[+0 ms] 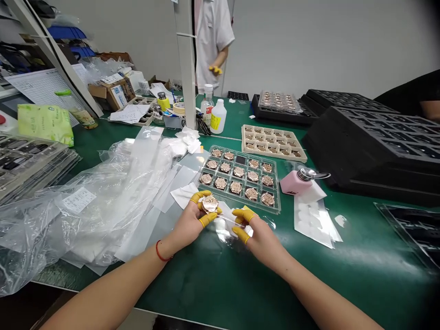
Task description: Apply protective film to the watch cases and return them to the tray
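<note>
Above green matting, left grip (207, 213) pinches a gold disc (210, 204); right grip (243, 223) seemingly holds film (228, 219).

Green tbl (192, 284) w/ clr tray (278, 195), beige tray (275, 155), plastic wrap (106, 201), pink btl (294, 183), wht btl (219, 117).

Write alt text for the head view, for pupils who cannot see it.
A person's left hand, with yellow finger covers, holds a round rose-gold watch case over a green table; the right hand is beside it. Beyond lies a clear tray of similar cases, with plastic bags to the left.
</note>
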`<state>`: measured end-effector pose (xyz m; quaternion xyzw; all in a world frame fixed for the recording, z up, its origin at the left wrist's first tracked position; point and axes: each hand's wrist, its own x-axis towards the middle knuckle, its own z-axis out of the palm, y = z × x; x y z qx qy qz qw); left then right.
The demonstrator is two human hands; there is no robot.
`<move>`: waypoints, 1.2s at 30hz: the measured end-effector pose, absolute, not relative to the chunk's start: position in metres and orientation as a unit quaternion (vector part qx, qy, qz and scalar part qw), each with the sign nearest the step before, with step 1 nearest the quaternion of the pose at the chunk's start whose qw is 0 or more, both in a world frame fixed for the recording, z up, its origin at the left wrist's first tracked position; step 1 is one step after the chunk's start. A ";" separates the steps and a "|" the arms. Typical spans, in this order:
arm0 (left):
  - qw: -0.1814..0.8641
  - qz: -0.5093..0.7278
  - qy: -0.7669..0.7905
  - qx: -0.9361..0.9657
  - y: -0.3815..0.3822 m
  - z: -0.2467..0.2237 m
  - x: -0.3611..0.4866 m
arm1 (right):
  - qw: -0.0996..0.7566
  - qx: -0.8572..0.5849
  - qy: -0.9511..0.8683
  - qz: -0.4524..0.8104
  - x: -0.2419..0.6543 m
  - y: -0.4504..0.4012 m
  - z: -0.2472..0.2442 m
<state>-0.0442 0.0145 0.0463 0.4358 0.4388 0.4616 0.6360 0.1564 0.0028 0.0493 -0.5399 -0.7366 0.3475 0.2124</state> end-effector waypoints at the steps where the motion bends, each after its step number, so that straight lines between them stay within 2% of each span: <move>1: 0.624 0.464 0.445 0.445 0.014 0.047 -0.045 | 0.222 -0.549 -0.717 0.369 0.155 0.004 0.049; 7: 0.601 0.438 0.425 0.516 0.009 0.046 -0.047 | 0.271 -0.488 -0.573 0.600 0.153 0.010 0.049; 10: 0.589 0.434 0.436 0.525 0.008 0.045 -0.047 | 0.257 -0.477 -0.554 0.632 0.154 0.011 0.051; 13: 0.583 0.427 0.445 0.528 0.009 0.046 -0.046 | 0.222 -0.498 -0.615 0.569 0.159 0.014 0.056; 19: 0.596 0.398 0.449 0.533 0.010 0.049 -0.045 | 0.146 -0.493 -0.786 0.344 0.165 0.018 0.059; 23: 0.611 0.367 0.460 0.529 0.010 0.046 -0.044 | 0.143 -0.442 -0.865 0.190 0.158 0.014 0.053; 26: 0.620 0.348 0.477 0.517 0.012 0.041 -0.045 | 0.157 -0.394 -0.891 0.163 0.155 0.012 0.054; 29: 0.615 0.340 0.495 0.511 0.015 0.036 -0.047 | 0.218 -0.409 -0.849 0.255 0.157 0.013 0.060; 32: 0.619 0.343 0.480 0.518 0.014 0.036 -0.045 | 0.289 -0.459 -0.720 0.433 0.158 0.016 0.065; 36: 0.644 0.345 0.442 0.521 0.008 0.040 -0.039 | 0.323 -0.478 -0.534 0.618 0.148 0.017 0.062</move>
